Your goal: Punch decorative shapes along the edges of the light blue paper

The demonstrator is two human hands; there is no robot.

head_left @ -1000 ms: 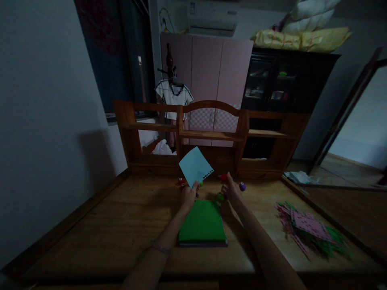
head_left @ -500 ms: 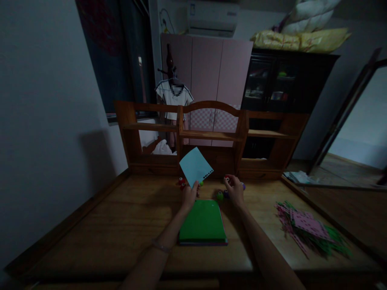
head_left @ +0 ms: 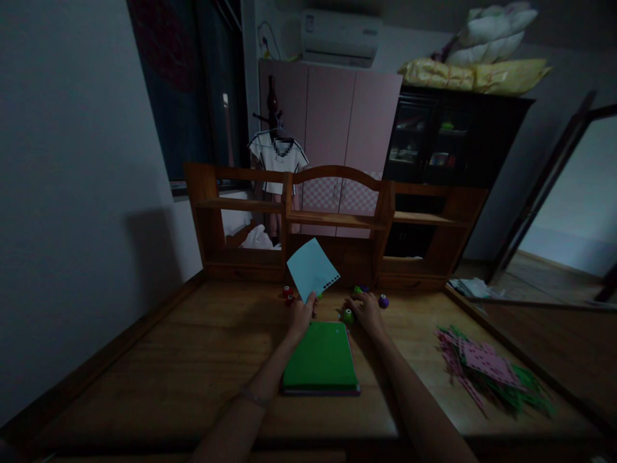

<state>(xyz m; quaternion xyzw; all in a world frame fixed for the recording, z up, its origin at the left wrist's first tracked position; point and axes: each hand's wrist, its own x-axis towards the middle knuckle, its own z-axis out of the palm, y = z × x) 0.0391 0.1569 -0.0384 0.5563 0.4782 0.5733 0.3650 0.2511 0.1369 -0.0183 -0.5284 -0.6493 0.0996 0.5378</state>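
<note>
My left hand (head_left: 302, 314) pinches the lower corner of a light blue sheet of paper (head_left: 313, 269), which stands up tilted with punched holes along one edge. Beside it are two small red balls (head_left: 288, 291), and a green one shows partly behind the fingers. Bent low over the desk, my right hand (head_left: 367, 312) has its fingers spread towards the left. Just under its fingertips lies a green ball (head_left: 348, 316); I cannot tell whether they touch. Another green ball (head_left: 357, 289) lies behind that hand, and a purple ball (head_left: 383, 300) is to its right.
A green notebook (head_left: 321, 360) lies on the wooden desk (head_left: 193, 360) between my forearms. Pink and green cut-out strips (head_left: 491, 366) are heaped at the right. A wooden shelf unit (head_left: 337, 218) stands along the back edge, with a wall on the left.
My right hand has come down and left, and its fingers have spread. The red ball it pinched is out of sight. The left hand keeps the paper nearly still.
</note>
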